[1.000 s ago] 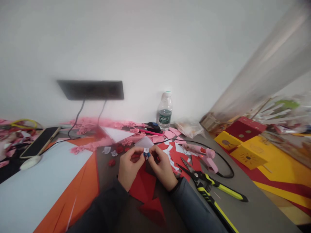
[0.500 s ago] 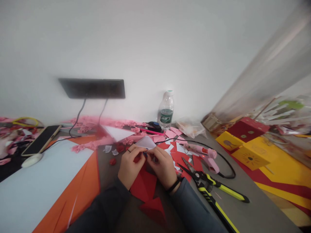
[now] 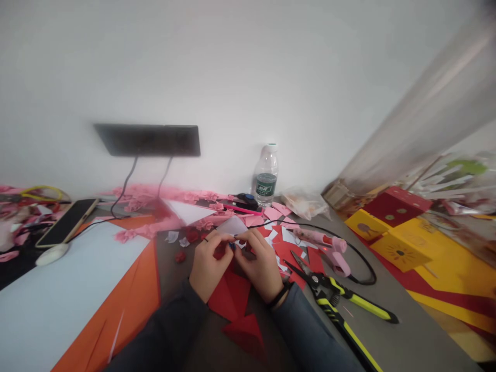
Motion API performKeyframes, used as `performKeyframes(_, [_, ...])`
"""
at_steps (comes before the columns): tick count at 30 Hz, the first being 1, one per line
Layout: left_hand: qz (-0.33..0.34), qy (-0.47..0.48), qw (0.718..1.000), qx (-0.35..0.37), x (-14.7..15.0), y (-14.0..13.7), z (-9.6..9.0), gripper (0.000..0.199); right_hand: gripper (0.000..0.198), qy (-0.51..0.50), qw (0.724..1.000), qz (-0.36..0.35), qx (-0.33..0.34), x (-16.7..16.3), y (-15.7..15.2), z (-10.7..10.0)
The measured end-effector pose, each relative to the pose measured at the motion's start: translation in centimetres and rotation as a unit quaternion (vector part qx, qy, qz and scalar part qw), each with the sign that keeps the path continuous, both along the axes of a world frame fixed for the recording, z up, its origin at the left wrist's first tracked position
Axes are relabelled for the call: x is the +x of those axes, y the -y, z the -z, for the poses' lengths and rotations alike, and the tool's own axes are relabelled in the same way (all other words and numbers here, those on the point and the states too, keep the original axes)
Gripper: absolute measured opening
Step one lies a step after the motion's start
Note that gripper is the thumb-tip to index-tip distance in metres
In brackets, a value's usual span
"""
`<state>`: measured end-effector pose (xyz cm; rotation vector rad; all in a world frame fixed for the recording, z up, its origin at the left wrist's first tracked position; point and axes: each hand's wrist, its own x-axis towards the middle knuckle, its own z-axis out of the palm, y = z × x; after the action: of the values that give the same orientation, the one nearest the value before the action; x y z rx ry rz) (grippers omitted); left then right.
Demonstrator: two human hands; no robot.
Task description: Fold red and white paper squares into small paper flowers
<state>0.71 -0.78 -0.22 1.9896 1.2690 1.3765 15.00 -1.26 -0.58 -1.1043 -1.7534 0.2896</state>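
We hold our left hand and our right hand close together above the bench, thumbs and fingertips of both meeting in a tight pinch. Between them we grip a small piece of white paper, mostly hidden by the fingers, so we cannot tell its exact shape. A dark ring sits on a left finger, and a black band circles the right wrist.

Beneath our hands lies red paper, with a folded red piece nearer us. Just beyond the fingertips we see a pale folded sheet. Crumpled white bits and crumpled red bits lie just left of the left hand.

Near the right hand we have red and white scraps, a pink glue gun with a small red light glowing, and cutters lying with their black and yellow handles spread. Behind, a bottle stands upright near the wall. To our left, a large pale sheet lies over orange paper, with a white mouse and a phone near its far edge.
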Motion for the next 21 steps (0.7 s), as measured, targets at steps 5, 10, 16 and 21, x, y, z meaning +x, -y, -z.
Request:
performKeyframes(5, [0.005,0.015,0.999,-0.034,0.0,0.1,0.1,0.022,0.014,-0.012,1.000,-0.001,-0.013,0.0,0.1,0.1])
performKeyframes(10, [0.004,-0.003,1.000,-0.012,-0.2,-0.1,-0.1,0.021,0.016,-0.034,0.999,-0.019,-0.034,0.2,-0.1,0.0])
performKeyframes(16, [0.028,-0.038,0.999,0.022,-0.8,-0.3,-0.8,0.019,0.014,-0.059,0.995,-0.042,-0.067,0.4,-0.3,-0.4])
performKeyframes(21, [0.042,-0.047,0.998,0.001,-1.1,-0.3,-1.2,0.016,0.012,-0.059,0.994,-0.055,-0.077,0.3,-0.2,-0.5])
